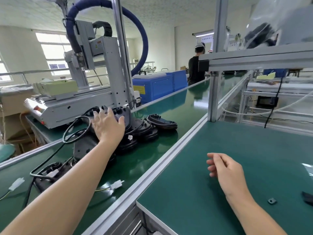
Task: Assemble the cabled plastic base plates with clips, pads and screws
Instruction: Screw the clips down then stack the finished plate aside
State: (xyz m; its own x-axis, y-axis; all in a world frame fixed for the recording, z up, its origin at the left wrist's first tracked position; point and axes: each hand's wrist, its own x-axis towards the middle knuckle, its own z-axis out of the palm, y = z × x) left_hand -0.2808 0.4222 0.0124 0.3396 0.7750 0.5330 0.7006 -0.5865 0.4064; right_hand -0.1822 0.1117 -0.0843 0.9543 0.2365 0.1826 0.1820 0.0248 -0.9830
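A heap of black plastic base plates (145, 131) with black cables lies on the green conveyor belt (169, 102) at the left. My left hand (108, 124) reaches over the heap with fingers spread, touching the top plate (122, 112). My right hand (225, 170) hovers above the green bench mat (245, 150), fingers loosely curled and holding nothing. A small dark clip (272, 200) lies on the mat near my right wrist. White cable connectors (117, 184) lie on the belt near me.
A grey screw-driving machine (94, 68) with a blue hose stands behind the heap. Aluminium frame posts (214, 97) rise between belt and bench. A person (196, 65) stands far down the line. A black part (307, 197) sits at the right edge.
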